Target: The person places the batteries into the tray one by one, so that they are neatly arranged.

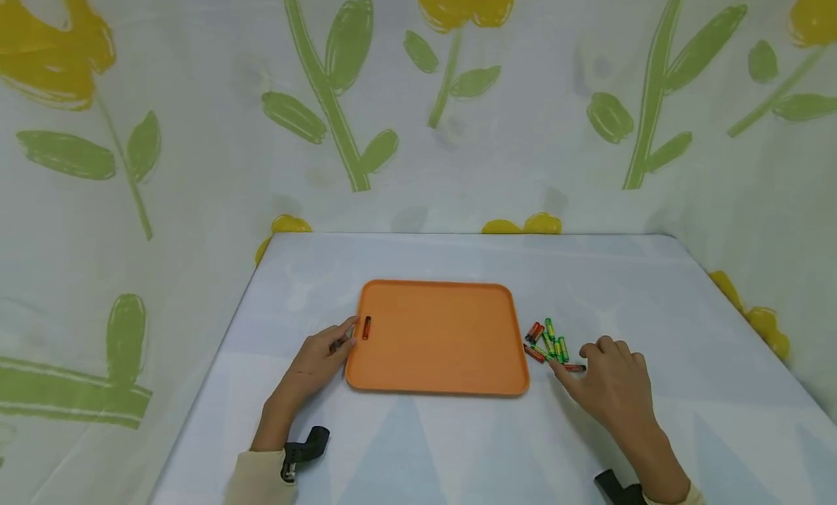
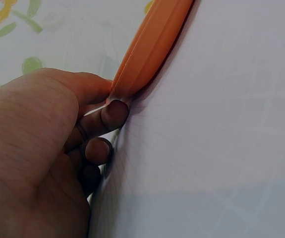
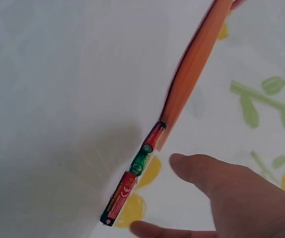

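An orange tray [image 1: 438,338] lies on the table, with one red and black battery [image 1: 367,328] upright in the picture near its left rim. My left hand [image 1: 317,360] touches that rim with its fingertips, the other fingers loosely bent beside it in the left wrist view. Right of the tray lies a loose group of small red and green batteries [image 1: 550,339]. Over the near side of this group is my right hand [image 1: 615,385], thumb and index finger apart. In the right wrist view a red battery [image 3: 119,198] lies in front of the gap between these fingers, which hold nothing.
The pale table [image 1: 458,447] has a far edge close behind the tray. A cloth with yellow flowers and green leaves [image 1: 451,156] hangs behind and at both sides. Both wrists wear a black camera mount [image 1: 306,445].
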`<act>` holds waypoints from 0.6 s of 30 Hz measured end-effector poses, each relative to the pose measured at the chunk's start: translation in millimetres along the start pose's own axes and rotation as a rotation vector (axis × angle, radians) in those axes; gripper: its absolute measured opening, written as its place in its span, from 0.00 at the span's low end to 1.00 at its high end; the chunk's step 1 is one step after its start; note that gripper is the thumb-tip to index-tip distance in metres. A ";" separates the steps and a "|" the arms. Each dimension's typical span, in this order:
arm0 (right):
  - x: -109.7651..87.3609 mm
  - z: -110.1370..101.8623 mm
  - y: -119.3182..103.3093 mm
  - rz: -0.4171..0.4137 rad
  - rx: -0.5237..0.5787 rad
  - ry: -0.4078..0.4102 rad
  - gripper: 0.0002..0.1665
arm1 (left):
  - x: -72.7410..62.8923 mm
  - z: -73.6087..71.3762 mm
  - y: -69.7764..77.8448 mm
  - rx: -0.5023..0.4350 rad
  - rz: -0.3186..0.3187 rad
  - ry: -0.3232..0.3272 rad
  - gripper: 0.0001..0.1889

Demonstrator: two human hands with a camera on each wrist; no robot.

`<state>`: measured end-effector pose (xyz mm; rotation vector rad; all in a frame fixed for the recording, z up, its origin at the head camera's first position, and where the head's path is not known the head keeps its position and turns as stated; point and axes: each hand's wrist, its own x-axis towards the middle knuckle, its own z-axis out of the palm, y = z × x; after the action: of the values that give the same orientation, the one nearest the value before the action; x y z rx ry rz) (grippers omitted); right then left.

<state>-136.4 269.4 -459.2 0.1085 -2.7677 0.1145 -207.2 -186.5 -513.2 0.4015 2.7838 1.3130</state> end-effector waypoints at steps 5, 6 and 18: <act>-1.4 -0.7 2.3 0.061 -0.033 -0.136 0.34 | -0.8 0.5 0.6 -0.008 -0.003 0.006 0.25; -1.6 -0.7 2.9 0.075 -0.041 -0.161 0.35 | -1.1 0.2 1.0 -0.008 -0.005 0.007 0.25; -4.0 6.2 10.3 0.094 -0.087 -0.208 0.36 | -0.4 -0.2 3.1 0.017 -0.004 0.000 0.26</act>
<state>-135.9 279.2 -467.1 -0.0350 -2.9810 0.0073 -206.3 -184.9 -510.8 0.3966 2.7955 1.2898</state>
